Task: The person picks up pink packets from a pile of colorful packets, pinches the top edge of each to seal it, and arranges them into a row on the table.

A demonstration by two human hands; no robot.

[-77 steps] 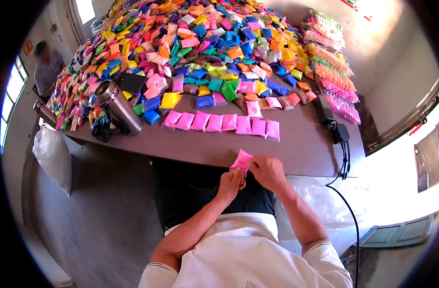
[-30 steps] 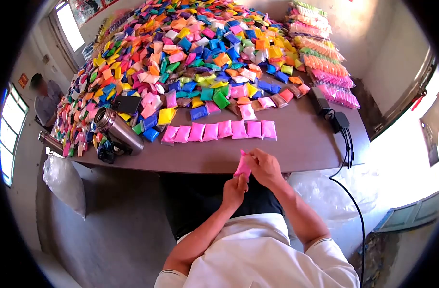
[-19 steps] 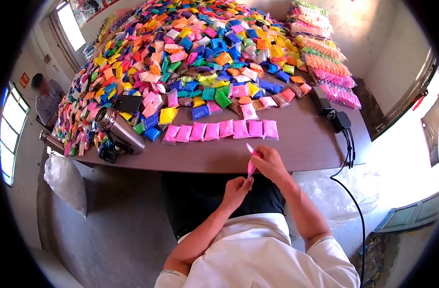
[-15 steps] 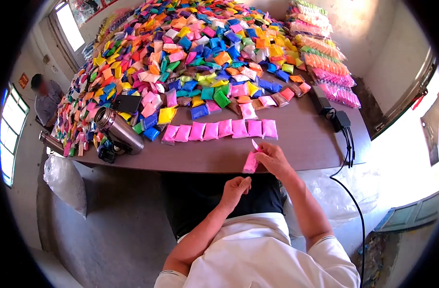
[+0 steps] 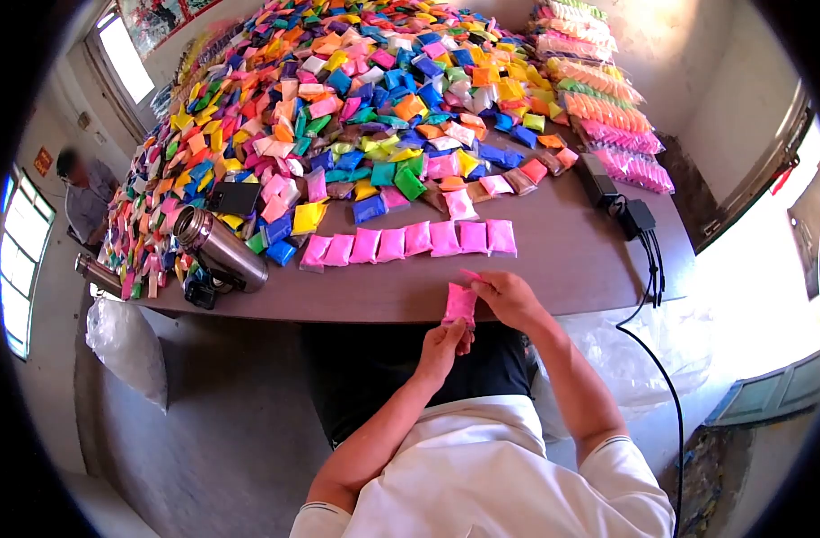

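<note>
Left hand pinches packet, right hand pink bit, by table near edge (likely mid-handling; next needs steady grip)

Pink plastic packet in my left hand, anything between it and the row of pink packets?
Your right hand and the thin pink strip it holds partly stand between the packet and the row at its right end; leftward, only bare brown tabletop shows.
</note>
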